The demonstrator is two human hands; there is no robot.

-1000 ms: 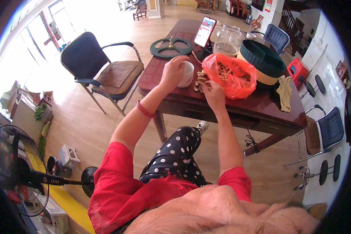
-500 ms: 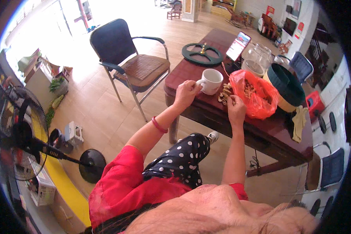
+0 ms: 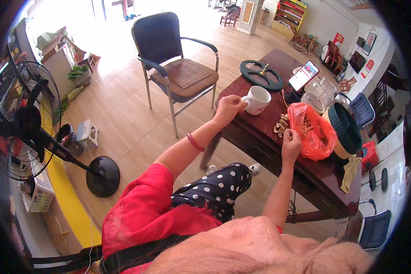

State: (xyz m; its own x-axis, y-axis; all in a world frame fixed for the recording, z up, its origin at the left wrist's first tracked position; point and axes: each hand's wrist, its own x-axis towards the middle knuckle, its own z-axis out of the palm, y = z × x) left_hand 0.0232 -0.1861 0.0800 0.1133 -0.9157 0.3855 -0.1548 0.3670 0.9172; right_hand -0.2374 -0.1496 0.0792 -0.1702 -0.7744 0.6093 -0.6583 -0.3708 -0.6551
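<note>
A white mug (image 3: 259, 101) stands upright on the dark red table, close to its near left edge. My left hand (image 3: 232, 108) is closed with its fingertips at the mug's handle. Right of the mug lies a small pile of what look like peanut shells (image 3: 281, 125). My right hand (image 3: 291, 142) is just in front of that pile, fingers pinched together; whatever is between them is too small to make out. Beside it sits an open red plastic bag (image 3: 318, 145), with what look like peanuts (image 3: 307, 125) inside.
Behind the mug lie a round dark green lid (image 3: 249, 73) and a propped phone (image 3: 304, 76). Glass jars (image 3: 322, 91), a green round container (image 3: 342, 123) and a yellowish cloth (image 3: 350, 173) stand to the right. An armchair (image 3: 180, 75) and a standing fan (image 3: 29, 121) are at left.
The head view has turned, so the table and chair sit further right and lower in the picture. My left hand stays at the mug's handle; my right hand stays pinched by the pile.
</note>
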